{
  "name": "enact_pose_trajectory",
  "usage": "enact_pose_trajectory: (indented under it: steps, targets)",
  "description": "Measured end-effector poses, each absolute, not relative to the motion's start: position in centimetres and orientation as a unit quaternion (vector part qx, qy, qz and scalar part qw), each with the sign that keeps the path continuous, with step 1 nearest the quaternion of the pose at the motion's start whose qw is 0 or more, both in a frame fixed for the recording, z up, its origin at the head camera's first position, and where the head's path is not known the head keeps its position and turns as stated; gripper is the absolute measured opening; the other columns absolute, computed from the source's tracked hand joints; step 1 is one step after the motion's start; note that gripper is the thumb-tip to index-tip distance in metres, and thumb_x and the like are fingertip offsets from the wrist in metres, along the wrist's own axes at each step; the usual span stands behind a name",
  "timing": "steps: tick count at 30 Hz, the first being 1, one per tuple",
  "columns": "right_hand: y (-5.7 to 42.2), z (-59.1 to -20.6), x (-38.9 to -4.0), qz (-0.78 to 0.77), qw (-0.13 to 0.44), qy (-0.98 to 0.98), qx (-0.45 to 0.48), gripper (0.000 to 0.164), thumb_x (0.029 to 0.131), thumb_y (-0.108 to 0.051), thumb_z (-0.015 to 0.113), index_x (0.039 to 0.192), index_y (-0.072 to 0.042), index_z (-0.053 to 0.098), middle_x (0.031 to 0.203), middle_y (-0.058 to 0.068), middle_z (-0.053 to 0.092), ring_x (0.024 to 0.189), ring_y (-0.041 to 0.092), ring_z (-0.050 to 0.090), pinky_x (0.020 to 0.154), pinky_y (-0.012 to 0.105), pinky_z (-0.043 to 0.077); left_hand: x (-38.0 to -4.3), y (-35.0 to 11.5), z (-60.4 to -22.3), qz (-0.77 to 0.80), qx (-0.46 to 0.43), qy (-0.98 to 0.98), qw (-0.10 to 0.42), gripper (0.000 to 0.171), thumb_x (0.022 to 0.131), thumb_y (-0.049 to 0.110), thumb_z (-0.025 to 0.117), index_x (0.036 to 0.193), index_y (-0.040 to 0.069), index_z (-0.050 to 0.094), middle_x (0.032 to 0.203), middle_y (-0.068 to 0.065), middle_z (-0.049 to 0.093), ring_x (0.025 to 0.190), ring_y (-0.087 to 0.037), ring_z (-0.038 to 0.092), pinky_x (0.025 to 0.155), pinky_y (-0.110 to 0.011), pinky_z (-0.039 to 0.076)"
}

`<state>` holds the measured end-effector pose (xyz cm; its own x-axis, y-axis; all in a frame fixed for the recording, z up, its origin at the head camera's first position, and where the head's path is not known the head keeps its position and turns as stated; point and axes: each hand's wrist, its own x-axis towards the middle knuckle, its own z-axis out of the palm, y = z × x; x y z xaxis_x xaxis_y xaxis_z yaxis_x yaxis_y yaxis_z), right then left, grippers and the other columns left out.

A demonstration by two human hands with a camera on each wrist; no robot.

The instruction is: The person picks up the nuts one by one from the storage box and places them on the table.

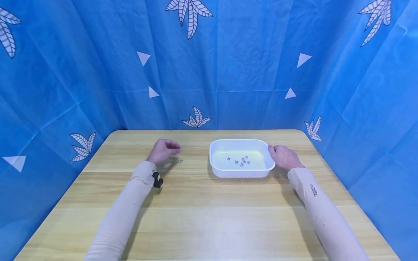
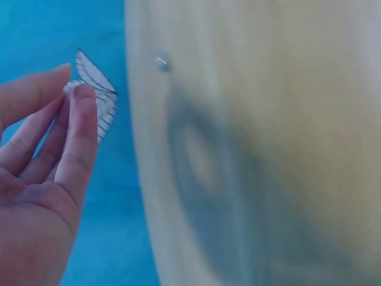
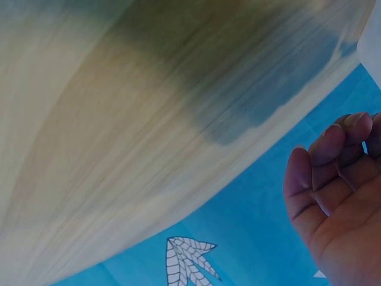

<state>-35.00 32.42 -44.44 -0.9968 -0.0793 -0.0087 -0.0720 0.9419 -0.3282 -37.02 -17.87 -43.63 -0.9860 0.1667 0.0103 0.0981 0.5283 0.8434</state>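
My left hand (image 1: 165, 150) hovers over the left-centre of the table, thumb and forefinger tips close together with nothing visible between them. Just below its fingertips a small silvery metal piece (image 1: 181, 161) lies on the wood. The left wrist view shows this metal piece (image 2: 162, 61) blurred, apart from the fingers (image 2: 82, 137). At the right end of a white plastic tray (image 1: 241, 174), my right hand (image 1: 285, 157) grips the rim. Several similar silvery pieces (image 1: 244, 161) are scattered on the tray's floor. Curled right fingers (image 3: 327, 179) show in the right wrist view beside the tray's corner (image 3: 372, 50).
The light wooden table (image 1: 209, 217) has rounded back corners. A blue curtain (image 1: 245, 72) with white leaves and triangles surrounds its back and sides. A small black device (image 1: 158, 180) is strapped at the left wrist.
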Motion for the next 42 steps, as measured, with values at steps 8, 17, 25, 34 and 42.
enact_pose_trajectory:
  steps: [8, 17, 25, 34, 42]
  targets:
    - [32.3, -44.4, -34.9, -0.165, 0.013, 0.986, -0.035, 0.075, 0.110, -0.050, 0.016, 0.138, 0.005, 0.059, 0.136, 0.032, 0.062, 0.126, 0.053, 0.058, 0.104, 0.067, 0.047, -37.0, -14.3, -41.6, 0.506, 0.111, 0.855, 0.017, 0.027, 0.090, 0.017, 0.080, 0.115, 0.007, 0.076, 0.116, -0.015, 0.077, 0.104, -0.024, 0.073, 0.095, -0.035, 0.060]
    - [32.4, -44.4, -34.8, -0.167, 0.010, 0.985, -0.034, 0.076, 0.110, -0.051, 0.016, 0.138, 0.005, 0.058, 0.136, 0.032, 0.062, 0.126, 0.053, 0.058, 0.104, 0.067, 0.047, -37.1, -11.1, -41.0, 0.512, 0.131, 0.848, 0.027, 0.029, 0.090, 0.016, 0.080, 0.117, 0.005, 0.075, 0.116, -0.014, 0.076, 0.105, -0.025, 0.073, 0.095, -0.034, 0.061]
    - [32.4, -44.6, -35.0, -0.168, 0.009, 0.985, -0.036, 0.073, 0.110, -0.049, 0.017, 0.138, 0.005, 0.058, 0.137, 0.032, 0.062, 0.126, 0.053, 0.058, 0.104, 0.067, 0.047, -37.0, -8.6, -40.5, 0.517, 0.156, 0.841, 0.031, 0.026, 0.090, 0.016, 0.080, 0.113, 0.007, 0.076, 0.113, -0.013, 0.077, 0.103, -0.024, 0.073, 0.093, -0.033, 0.061]
    - [32.6, -44.7, -35.0, -0.176, 0.010, 0.984, -0.035, 0.077, 0.110, -0.052, 0.015, 0.137, 0.005, 0.059, 0.136, 0.031, 0.063, 0.126, 0.053, 0.059, 0.106, 0.065, 0.047, -37.0, -5.6, -40.6, 0.508, 0.186, 0.840, 0.045, 0.030, 0.090, 0.012, 0.080, 0.116, 0.000, 0.074, 0.111, -0.014, 0.077, 0.100, -0.023, 0.072, 0.091, -0.032, 0.061]
    - [32.7, -44.6, -35.0, -0.179, 0.006, 0.983, -0.032, 0.073, 0.110, -0.048, 0.018, 0.136, 0.005, 0.060, 0.135, 0.031, 0.064, 0.125, 0.052, 0.060, 0.104, 0.065, 0.048, -36.8, -3.6, -40.9, 0.495, 0.188, 0.847, 0.057, 0.025, 0.089, 0.009, 0.080, 0.113, 0.004, 0.076, 0.109, -0.013, 0.077, 0.098, -0.022, 0.072, 0.091, -0.032, 0.061]
